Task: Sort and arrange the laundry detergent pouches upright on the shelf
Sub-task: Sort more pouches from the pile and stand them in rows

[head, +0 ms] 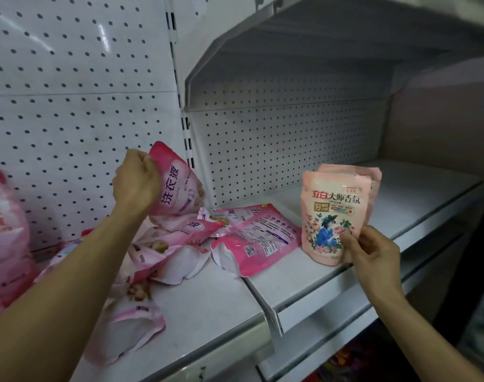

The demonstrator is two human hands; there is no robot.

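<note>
My left hand (136, 181) grips the top edge of a bright pink detergent pouch (180, 188), held tilted above a heap of pink pouches (166, 244) lying flat on the white shelf (221, 296). Another pink pouch (260, 235) lies back side up beside the heap. My right hand (373, 255) pinches the lower right corner of a pale peach pouch (334, 213) with a blue flower print, standing upright on the shelf. A second peach pouch (373, 177) stands right behind it.
A white pegboard back wall (70, 92) runs behind the shelf. An upper shelf (345, 31) overhangs the right bay. At the far left stand larger pink bags (3, 230). A raised divider edge (265, 307) separates the two shelf sections.
</note>
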